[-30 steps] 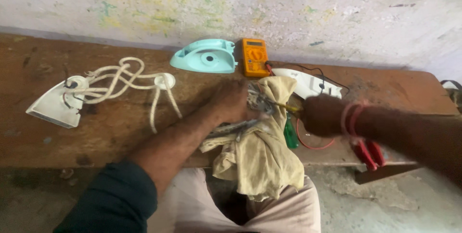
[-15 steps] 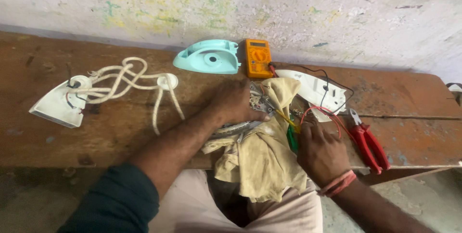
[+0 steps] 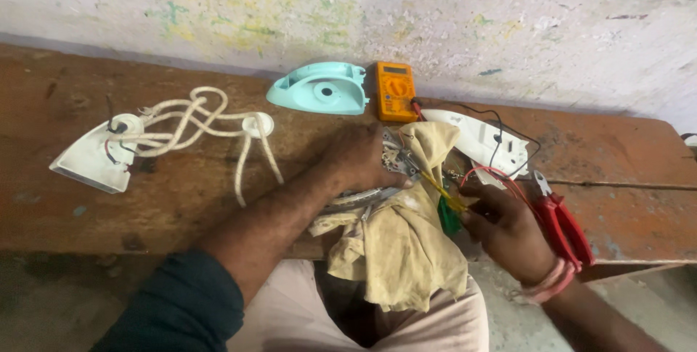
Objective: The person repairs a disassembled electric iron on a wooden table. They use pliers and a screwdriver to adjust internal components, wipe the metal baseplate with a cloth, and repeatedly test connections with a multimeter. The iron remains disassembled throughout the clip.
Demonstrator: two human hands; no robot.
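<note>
Head view, looking down at a worn wooden desk [image 3: 181, 199] against a paint-flecked wall.

Left hand [image 3: 363, 159], centre of frame: its grip is closed down over a metal part [image 3: 363, 196] wrapped in a tan cloth [image 3: 399, 250], pinning it at the desk's near edge. Judged: the cloth pads the part and spares the palm, and the press keeps it from turning. Most of the part is hidden under hand and cloth; what it is I cannot tell.

Right hand [image 3: 508, 232], right of centre: fingers pinched shut on a green-handled tool [image 3: 449, 214] with a yellow shank, tip aimed into the part just beside the left thumb. A red wire [image 3: 494, 175] loops over this hand.

Red pliers [image 3: 563, 225] lie just beside the right wrist, within easy reach.

Set back out of the working spot, near the wall:
- mint-green cover [image 3: 319, 90], upper centre
- orange meter [image 3: 395, 90] touching its right side, leads trailing right
- white shell [image 3: 479, 141] behind the cloth

Far left: white base [image 3: 91, 156] with a coiled white cord [image 3: 196, 123], well apart from both hands.
</note>
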